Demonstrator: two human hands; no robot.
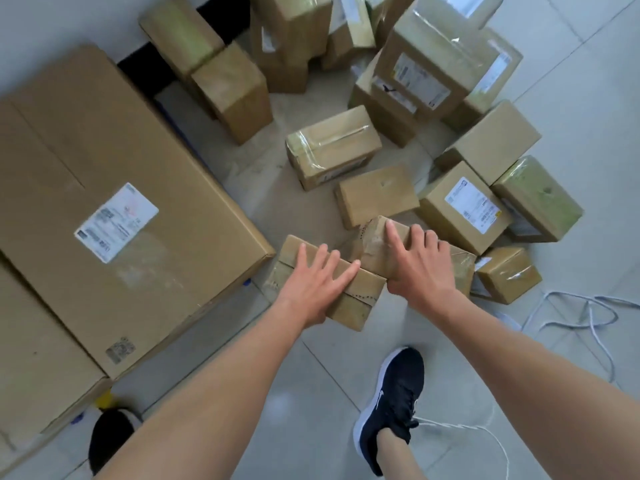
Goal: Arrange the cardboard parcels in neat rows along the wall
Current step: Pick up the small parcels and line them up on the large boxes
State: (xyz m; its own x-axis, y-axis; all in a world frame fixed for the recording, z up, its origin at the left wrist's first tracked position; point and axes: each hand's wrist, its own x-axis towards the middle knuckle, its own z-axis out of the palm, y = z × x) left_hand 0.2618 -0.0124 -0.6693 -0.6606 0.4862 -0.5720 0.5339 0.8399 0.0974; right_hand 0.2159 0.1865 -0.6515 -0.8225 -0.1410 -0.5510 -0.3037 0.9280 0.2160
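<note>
Two small taped cardboard parcels lie side by side on the floor tiles in front of me. My left hand [320, 284] rests flat on top of the left small parcel [356, 303], fingers spread, thumb over its near edge. My right hand [420, 263] lies on the right small parcel [375, 237], fingers spread over its top, thumb down at its near side. Beyond them sit a plain parcel [377, 195] and a tape-wrapped parcel [332, 147]. Several more parcels are scattered behind and to the right.
A large flat carton [114, 202] with a white label lies to the left against the wall [52, 22]. A labelled parcel [464, 206] and a small one [507, 275] sit to the right. White cord [588, 317] loops on the floor at right. My dark shoes [391, 407] stand below.
</note>
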